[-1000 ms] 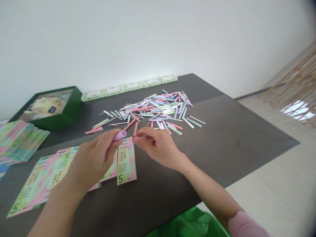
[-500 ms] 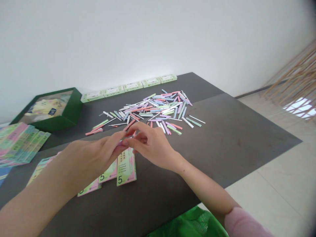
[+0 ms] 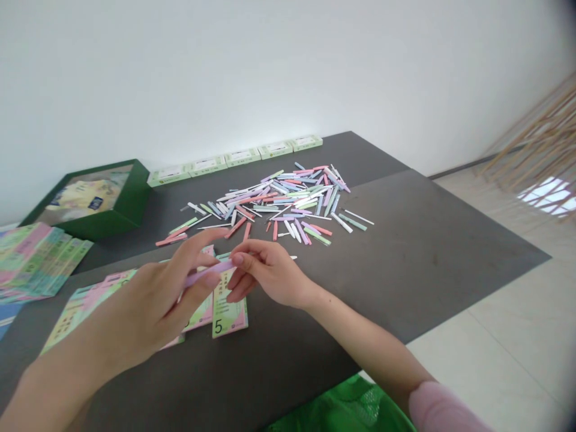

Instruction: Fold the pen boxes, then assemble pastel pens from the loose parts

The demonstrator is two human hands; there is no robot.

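Over on the far left, a stack of printed notes (image 3: 33, 261) lies on the dark table (image 3: 405, 258). Next, the left hand (image 3: 153, 306) pinches a lilac stick (image 3: 209, 273), and the curled right hand (image 3: 270, 276) grips its other end, above a note marked 5 (image 3: 229, 315). Loose pastel sticks (image 3: 279, 204) lie scattered beyond.

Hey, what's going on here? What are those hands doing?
A person's left hand pinches a thin lilac strip, and their right hand holds its other end, just above a pink-and-green paper note marked 5. A heap of pastel strips lies farther back on the dark table.
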